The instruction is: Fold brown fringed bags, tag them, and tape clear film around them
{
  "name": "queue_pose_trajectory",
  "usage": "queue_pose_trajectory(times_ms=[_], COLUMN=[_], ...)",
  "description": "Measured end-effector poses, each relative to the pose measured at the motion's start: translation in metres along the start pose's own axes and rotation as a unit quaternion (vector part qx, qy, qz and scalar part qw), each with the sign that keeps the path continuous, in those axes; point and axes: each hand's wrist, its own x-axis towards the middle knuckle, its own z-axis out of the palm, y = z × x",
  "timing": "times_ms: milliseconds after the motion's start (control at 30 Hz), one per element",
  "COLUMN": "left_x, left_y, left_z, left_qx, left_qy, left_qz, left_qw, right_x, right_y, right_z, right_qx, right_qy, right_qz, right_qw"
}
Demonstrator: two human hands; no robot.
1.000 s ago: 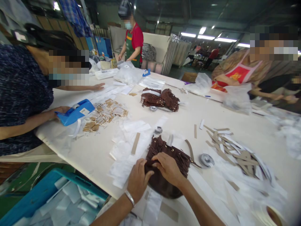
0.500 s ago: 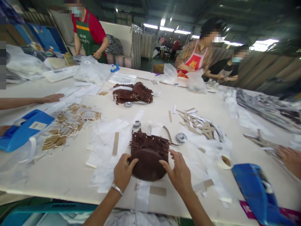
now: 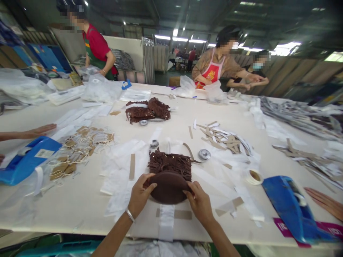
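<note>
Head view: brown bag base (image 3: 169, 188), long axis spanning left hand (image 3: 139, 195) to right hand (image 3: 200, 204), each grip pinching one end

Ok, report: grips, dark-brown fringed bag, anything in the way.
Left grip, right grip: both pinching the dark-brown fringed bag by its smooth oval base. Fringed part beyond. Thin white sheets and round grey coil nearby; neither blocking.
</note>
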Motion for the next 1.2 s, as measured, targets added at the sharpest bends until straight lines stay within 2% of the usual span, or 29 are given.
queue_pose_trajectory(times_ms=[100, 200, 333, 400, 500, 633, 733, 800, 867, 933, 1000, 1033, 1100, 1133, 1200], left_x=[0.003, 0.006, 0.01, 0.012, 0.013, 0.015, 0.016, 0.013, 0.003, -0.014, -0.035, -0.044, -0.056, -0.059, -0.056], left_y=[0.001, 0.002, -0.003, -0.007, -0.011, -0.013, -0.012, -0.01, -0.005, 0.001, 0.007, 0.009, 0.011, 0.01, 0.006], left_z=[0.001, 0.004, 0.01, 0.011, 0.011, 0.01, 0.007, 0.005, 0.004, 0.006, 0.013, 0.019, 0.031, 0.038, 0.049], left_qx=[-0.067, -0.074, -0.075, -0.076, -0.072, -0.058, -0.04, -0.028, 0.007, 0.092, 0.198, 0.241, 0.298, 0.32, 0.359], left_qy=[-0.002, 0.011, 0.009, 0.009, 0.001, -0.011, -0.015, -0.014, 0.016, 0.09, 0.149, 0.141, 0.052, 0.002, -0.066], left_qz=[-0.004, -0.003, -0.015, -0.02, -0.019, -0.006, 0.001, -0.002, -0.012, -0.007, 0.057, 0.115, 0.233, 0.266, 0.269], left_qw=[0.998, 0.997, 0.997, 0.997, 0.997, 0.998, 0.999, 0.999, 1.0, 0.992, 0.967, 0.953, 0.924, 0.909, 0.891], right_x=[0.004, 0.005, 0.005, 0.007, 0.017, 0.041, 0.06, 0.067, 0.068, 0.062, 0.054, 0.05, 0.044, 0.042, 0.038], right_y=[0.01, 0.019, 0.031, 0.032, 0.019, -0.018, -0.041, -0.046, -0.045, -0.04, -0.034, -0.031, -0.025, -0.023, -0.019], right_z=[-0.005, 0.0, 0.012, 0.01, -0.006, -0.031, -0.034, -0.028, -0.02, -0.011, -0.004, -0.001, 0.003, 0.004, 0.006], right_qx=[-0.006, -0.015, -0.008, -0.032, -0.109, -0.128, -0.097, -0.119, -0.164, -0.197, -0.212, -0.217, -0.232, -0.241, -0.258], right_qy=[-0.023, -0.033, -0.019, -0.042, -0.096, -0.108, -0.188, -0.205, -0.169, -0.126, -0.102, -0.092, -0.072, -0.061, -0.049], right_qz=[-0.029, -0.056, -0.047, -0.038, -0.06, -0.149, -0.191, -0.198, -0.208, -0.233, -0.262, -0.275, -0.299, -0.311, -0.334], right_qw=[0.999, 0.998, 0.999, 0.998, 0.988, 0.974, 0.959, 0.951, 0.949, 0.944, 0.936, 0.932, 0.923, 0.917, 0.905])
